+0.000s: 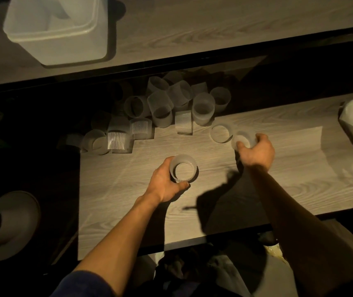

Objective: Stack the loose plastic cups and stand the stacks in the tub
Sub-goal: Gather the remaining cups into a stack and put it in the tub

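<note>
Head view is showing the left hand [167, 181] gripping a short stack of cups [183, 170] just above the worktop [278, 179], fingers wrapped around its wall, mouth facing up. The right hand [255, 150] is closing on a single loose cup [243, 139], fingers clamped over its rim, with another upright cup [220, 133] just beside it. A heap of loose cups [167, 108] is lying at the worktop's far edge, many on their sides. The tub [57, 28] is sitting well apart on the upper surface — a pale shape inside it cannot be told. To do this well, the person should be keeping the stack upright and steady, bringing the new cup mouth-up — centred over the stack — and pressing lightly so it nests without jamming.
</note>
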A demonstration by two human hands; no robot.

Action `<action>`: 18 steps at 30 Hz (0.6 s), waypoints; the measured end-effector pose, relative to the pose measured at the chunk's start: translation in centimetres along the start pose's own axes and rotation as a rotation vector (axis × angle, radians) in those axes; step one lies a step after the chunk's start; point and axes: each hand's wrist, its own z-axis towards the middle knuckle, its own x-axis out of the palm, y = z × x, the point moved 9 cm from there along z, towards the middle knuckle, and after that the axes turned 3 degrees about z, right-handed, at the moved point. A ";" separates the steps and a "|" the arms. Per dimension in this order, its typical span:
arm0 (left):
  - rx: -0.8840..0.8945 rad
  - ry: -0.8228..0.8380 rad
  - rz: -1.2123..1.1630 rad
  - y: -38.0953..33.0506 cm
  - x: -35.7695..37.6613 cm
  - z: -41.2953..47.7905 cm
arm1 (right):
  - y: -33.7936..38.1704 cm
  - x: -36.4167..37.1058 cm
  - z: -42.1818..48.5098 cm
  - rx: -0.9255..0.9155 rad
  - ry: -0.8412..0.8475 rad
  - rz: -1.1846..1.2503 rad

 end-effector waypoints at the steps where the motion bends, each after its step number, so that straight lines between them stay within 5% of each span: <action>1: 0.000 0.003 0.001 0.0 0.0 0.0 | 0.3 -0.5 -0.3 0.001 -0.038 0.009; 4: -0.004 0.006 0.006 0.0 0.0 0.0 | 1.5 -2.1 -2.6 -0.008 -0.134 0.154; 7: -0.012 0.002 0.005 -0.1 0.0 -0.1 | 6.0 -2.5 -7.4 -0.325 -0.127 0.331; 12: -0.035 0.013 -0.025 -0.3 0.1 -0.1 | 10.6 3.3 -14.2 -0.544 0.430 0.270; 18: -0.025 0.003 -0.048 -0.1 -0.1 -0.5 | 10.5 5.0 -15.5 -0.675 0.501 0.163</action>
